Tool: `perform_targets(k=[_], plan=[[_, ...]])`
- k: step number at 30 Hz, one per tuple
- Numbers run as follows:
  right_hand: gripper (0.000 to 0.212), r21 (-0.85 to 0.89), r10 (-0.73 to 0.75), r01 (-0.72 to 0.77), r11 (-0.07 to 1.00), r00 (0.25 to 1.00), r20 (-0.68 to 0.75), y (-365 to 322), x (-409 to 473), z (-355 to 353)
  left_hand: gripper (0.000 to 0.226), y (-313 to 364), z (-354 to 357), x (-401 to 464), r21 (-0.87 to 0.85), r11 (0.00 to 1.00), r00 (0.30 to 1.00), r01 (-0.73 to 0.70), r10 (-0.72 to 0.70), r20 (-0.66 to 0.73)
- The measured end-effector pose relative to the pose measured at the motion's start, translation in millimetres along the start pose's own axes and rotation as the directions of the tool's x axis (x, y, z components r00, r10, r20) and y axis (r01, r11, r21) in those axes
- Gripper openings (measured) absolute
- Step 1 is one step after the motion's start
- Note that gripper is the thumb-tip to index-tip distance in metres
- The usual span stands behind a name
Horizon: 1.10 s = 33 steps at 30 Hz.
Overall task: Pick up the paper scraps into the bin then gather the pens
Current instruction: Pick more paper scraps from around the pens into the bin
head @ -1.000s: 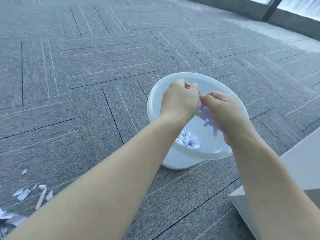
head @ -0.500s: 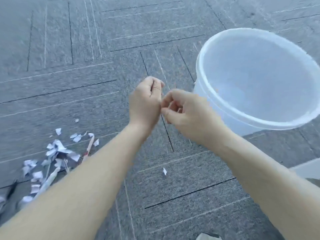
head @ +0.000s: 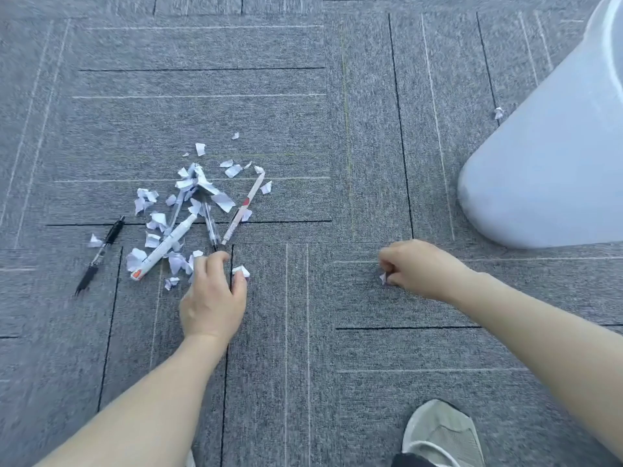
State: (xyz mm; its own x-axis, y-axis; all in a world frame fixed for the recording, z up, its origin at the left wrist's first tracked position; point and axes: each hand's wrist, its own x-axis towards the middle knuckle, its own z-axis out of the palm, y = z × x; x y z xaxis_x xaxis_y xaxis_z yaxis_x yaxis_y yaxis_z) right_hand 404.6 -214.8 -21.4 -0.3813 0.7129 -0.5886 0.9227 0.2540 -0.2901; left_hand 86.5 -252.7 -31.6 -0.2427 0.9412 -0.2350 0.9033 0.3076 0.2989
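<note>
Both hands are down at the grey carpet [head: 303, 146] in the head view, our only view. We see the left hand [head: 212, 298] at the near edge of the scrap pile, fingers curled, its thumb and fingertips closing on a small white scrap [head: 241, 271] that lies on the floor. We see the right hand [head: 418, 269] well apart from it, toward the bin, fingers curled tight and pinching another small scrap [head: 383, 277] at carpet level. We find the paper scraps [head: 199, 187] scattered just beyond the left hand, mixed with the pens: a black pen [head: 101, 252] off to the left, a white pen [head: 165, 246] with a red end, a clear pen [head: 210, 224] and a slim white pen [head: 244, 205] with a red mark. We see the translucent white bin [head: 553, 156] at the right edge, with one stray scrap [head: 498, 112] just beside its wall. We also see a grey shoe [head: 441, 433] at the bottom.
</note>
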Motion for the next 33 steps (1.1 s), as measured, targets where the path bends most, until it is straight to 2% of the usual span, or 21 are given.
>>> perform_targets(k=[3, 6, 9, 12, 15, 18, 21, 24, 26, 29, 31, 33], plan=[[0.019, -0.033, 0.0, 0.002, 0.999, 0.998, 0.06, -1, 3, 0, 0.052, -10, 0, -10, 0.031, 0.999, 0.999, 0.022, -0.024, 0.048], [0.019, 0.067, -0.045, 0.045, 0.997, 0.999, -0.001, -13, 9, 1, 0.063, -9, 4, -11, 0.097, 0.994, 0.994, -0.047, 0.036, 0.105], [0.016, 0.082, -0.11, 0.113, 0.99, 0.993, -0.039, -34, 26, -1, 0.044, -4, 9, -1, 0.066, 0.996, 0.994, -0.066, 0.06, 0.091], [0.012, 0.027, -0.095, 0.095, 0.995, 0.995, 0.034, -36, 38, -12, 0.022, -1, 11, 12, 0.017, 0.997, 0.995, -0.075, 0.073, 0.063], [0.007, -0.015, -0.133, 0.137, 0.991, 0.982, 0.136, -27, 35, -20, 0.018, -4, 12, 16, -0.006, 0.994, 0.993, -0.105, 0.105, 0.058], [0.024, -0.027, -0.184, 0.194, 0.981, 0.96, 0.212, -26, 31, -20, 0.018, -7, 13, 17, -0.049, 0.992, 0.993, -0.114, 0.114, 0.005], [0.013, -0.124, -0.231, 0.26, 0.958, 0.95, 0.209, -28, 27, -17, 0.014, -9, 11, 14, -0.127, 0.988, 0.995, -0.092, 0.086, -0.052], [0.012, -0.18, -0.224, 0.266, 0.947, 0.948, 0.226, -31, 24, -13, 0.008, -18, 6, 7, -0.198, 0.98, 0.994, -0.027, 0.005, -0.11], [0.011, -0.102, -0.202, 0.221, 0.97, 0.965, 0.166, -39, 24, -12, 0.011, -30, 0, 3, -0.195, 0.979, 0.982, 0.059, -0.093, -0.166], [0.008, 0.08, -0.24, 0.246, 0.966, 0.968, -0.073, -68, 40, -18, 0.022, -50, -8, -2, -0.157, 0.952, 0.932, 0.262, -0.292, -0.214], [0.005, 0.1, -0.317, 0.333, 0.938, 0.937, -0.146, -99, 63, -24, 0.023, -59, -8, -8, -0.111, 0.952, 0.931, 0.284, -0.302, -0.207], [0.011, 0.054, -0.392, 0.401, 0.914, 0.911, -0.127, -131, 92, -27, 0.04, -63, -7, -11, -0.049, 0.969, 0.956, 0.243, -0.248, -0.154]])
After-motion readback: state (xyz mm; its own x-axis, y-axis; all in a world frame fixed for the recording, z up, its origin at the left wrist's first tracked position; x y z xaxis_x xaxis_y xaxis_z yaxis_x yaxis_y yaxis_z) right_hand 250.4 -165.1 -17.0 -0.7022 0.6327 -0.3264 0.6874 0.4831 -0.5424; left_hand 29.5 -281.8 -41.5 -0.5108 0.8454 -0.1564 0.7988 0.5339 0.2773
